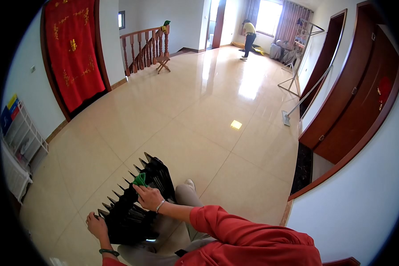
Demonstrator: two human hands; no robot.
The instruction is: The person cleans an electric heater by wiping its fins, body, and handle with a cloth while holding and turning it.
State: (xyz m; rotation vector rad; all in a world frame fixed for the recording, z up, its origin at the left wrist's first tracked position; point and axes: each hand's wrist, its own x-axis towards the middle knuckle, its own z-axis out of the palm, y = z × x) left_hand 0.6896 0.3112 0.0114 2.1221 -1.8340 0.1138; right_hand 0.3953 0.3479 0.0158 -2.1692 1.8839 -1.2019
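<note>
A black slatted rack [131, 215] with a row of pointed fins along its far edge stands on the floor in front of my knees. My left hand [97, 225] grips its near left end, fingers bent over the edge. Around a green cloth [140, 179] the fingers of my right hand [149, 197] are closed, and the cloth touches the rack's upper part near the fins. What lies under my right palm is hidden.
Another person [249, 37] bends near the far window. A wooden stool [162, 63] stands by the stair railing [146, 46]. On the left is a white shelf [26, 128]; a mop [286, 118] and a metal frame [292, 82] stand along the right wall.
</note>
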